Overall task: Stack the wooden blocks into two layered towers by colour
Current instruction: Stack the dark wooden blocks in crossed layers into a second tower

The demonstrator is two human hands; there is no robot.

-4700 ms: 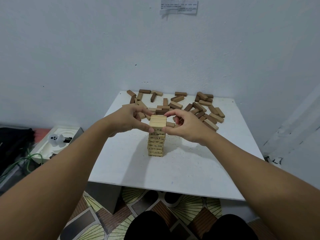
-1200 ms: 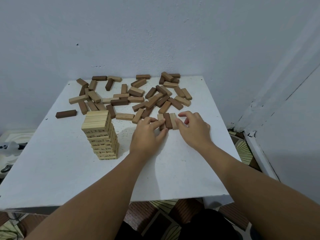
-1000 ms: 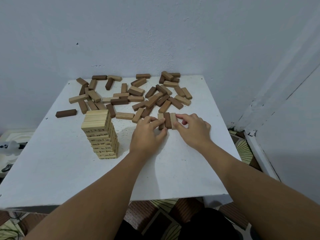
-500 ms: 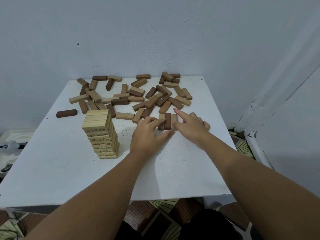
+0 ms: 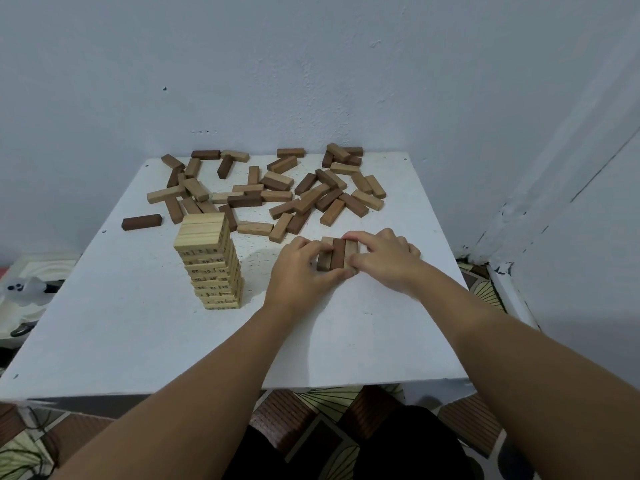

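A tall tower of pale numbered blocks (image 5: pixel 212 261) stands left of centre on the white table (image 5: pixel 138 334). To its right, three brown blocks (image 5: pixel 337 252) lie side by side as one flat layer, a dark one in the middle. My left hand (image 5: pixel 301 271) grips the layer's left side with curled fingers, and my right hand (image 5: pixel 384 258) grips its right side. Several loose brown and tan blocks (image 5: pixel 277 192) lie scattered across the back of the table.
One dark block (image 5: pixel 142 222) lies alone at the left, behind the tower. The table stands in a corner, with walls behind and to the right. A white tray with a small ghost figure (image 5: pixel 24 289) sits low beyond the left edge. Patterned floor shows below.
Since the oldest frame both hands left the pale tower and moved right to the three brown blocks. In the last half second my right hand's fingers curled down onto the layer's right side.
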